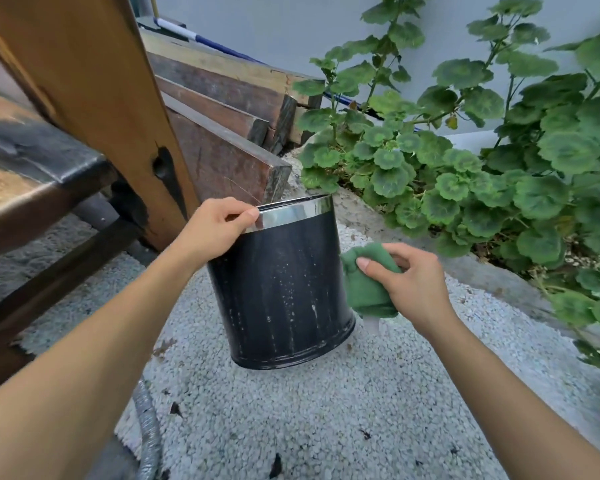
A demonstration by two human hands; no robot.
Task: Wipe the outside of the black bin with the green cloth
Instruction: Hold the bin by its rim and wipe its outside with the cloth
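The black bin (284, 289) with a shiny metal rim stands on pebbled ground, tilted a little away from me; its side is streaked with pale spots and drips. My left hand (212, 230) grips the rim at its near left, thumb on the metal band. The bunched green cloth (364, 289) is held in my right hand (413, 282), thumb pinching it on top. It sits against the bin's right side, about halfway up the wall.
Wooden furniture (84, 109) and stacked planks (229, 143) stand close behind and left of the bin. Leafy plants (482, 161) in a raised bed with a concrete kerb fill the right. A grey hose (149, 441) lies on the ground near my left arm.
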